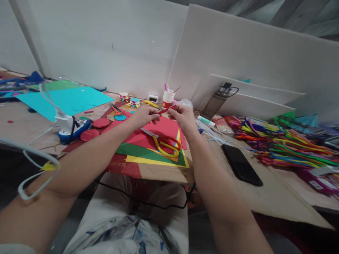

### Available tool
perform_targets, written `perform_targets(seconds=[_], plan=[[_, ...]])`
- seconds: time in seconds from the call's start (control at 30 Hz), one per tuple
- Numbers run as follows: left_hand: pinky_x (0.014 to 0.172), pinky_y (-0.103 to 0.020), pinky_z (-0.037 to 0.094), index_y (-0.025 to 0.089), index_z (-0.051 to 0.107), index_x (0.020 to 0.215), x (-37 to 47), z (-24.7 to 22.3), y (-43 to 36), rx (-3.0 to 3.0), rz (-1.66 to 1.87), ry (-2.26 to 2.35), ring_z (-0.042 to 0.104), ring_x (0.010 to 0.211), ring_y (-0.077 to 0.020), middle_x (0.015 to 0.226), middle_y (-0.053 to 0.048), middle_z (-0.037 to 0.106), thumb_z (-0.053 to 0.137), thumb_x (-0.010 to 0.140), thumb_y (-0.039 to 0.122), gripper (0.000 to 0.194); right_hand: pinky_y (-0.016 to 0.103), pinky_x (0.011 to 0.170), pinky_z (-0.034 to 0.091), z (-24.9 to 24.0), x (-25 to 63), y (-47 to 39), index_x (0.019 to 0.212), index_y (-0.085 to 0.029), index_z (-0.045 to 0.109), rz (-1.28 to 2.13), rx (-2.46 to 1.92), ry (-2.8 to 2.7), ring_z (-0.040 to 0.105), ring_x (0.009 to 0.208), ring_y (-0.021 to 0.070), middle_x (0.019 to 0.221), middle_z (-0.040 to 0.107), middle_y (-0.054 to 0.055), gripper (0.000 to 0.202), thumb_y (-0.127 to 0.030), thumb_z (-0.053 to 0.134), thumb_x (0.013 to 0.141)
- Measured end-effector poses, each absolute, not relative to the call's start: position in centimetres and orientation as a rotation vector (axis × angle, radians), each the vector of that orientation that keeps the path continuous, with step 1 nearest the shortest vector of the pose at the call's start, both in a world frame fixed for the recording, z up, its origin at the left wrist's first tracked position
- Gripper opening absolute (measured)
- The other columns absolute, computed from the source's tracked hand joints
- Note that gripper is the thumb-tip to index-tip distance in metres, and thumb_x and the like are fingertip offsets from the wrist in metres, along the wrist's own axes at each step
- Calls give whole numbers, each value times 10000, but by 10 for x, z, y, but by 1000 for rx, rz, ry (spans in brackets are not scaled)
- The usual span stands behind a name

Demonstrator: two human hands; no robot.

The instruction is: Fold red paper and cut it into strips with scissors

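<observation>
Between my two hands a narrow red paper strip (164, 110) is stretched just above the work surface. My left hand (145, 115) pinches its left end between thumb and fingers. The other end is pinched in my right hand (182, 114). Below them lies a stack of coloured sheets, with red paper (137, 139) on top and green paper (137, 152) and yellow paper (148, 161) showing at the near edge. Scissors with yellow handles (166, 150) rest on the red paper. Two red discs (101, 122) and a blue disc (120, 117) lie left of my hands.
Behind the strip stands a stack of paper cups (167, 98). At the right are a black phone (241, 165), a glue stick (206, 121), a bottle (217, 100) and many pipe cleaners (288, 144). A power strip (74, 130) and a turquoise sheet (69, 100) lie left.
</observation>
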State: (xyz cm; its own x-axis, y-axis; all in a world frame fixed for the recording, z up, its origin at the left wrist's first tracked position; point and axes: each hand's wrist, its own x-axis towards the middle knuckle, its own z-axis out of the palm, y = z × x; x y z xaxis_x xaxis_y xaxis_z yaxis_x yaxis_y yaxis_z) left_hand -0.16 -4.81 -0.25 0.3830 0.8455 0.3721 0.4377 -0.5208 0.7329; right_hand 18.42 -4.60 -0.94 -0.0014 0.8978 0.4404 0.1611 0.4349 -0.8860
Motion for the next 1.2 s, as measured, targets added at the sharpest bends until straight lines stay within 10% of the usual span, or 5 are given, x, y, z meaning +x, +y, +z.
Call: perform_targets(seconds=[0.43, 1.2], plan=[[825, -303, 470, 178, 728, 918, -1, -7, -45, 2238, 1175, 1188, 639, 869, -184, 880, -47, 725, 741, 703, 262, 231, 295, 643, 516, -10, 182, -45, 721, -161, 664, 692, -1064, -1429, 600, 592, 133, 626, 651, 12, 127, -287, 670, 713], [715, -285, 454, 165, 739, 886, -5, -8, -41, 2158, 1316, 1171, 618, 756, -164, 824, -51, 727, 689, 752, 472, 339, 286, 611, 508, -10, 185, -42, 718, -158, 666, 659, -983, -1366, 595, 585, 136, 635, 658, 10, 161, -316, 683, 691]])
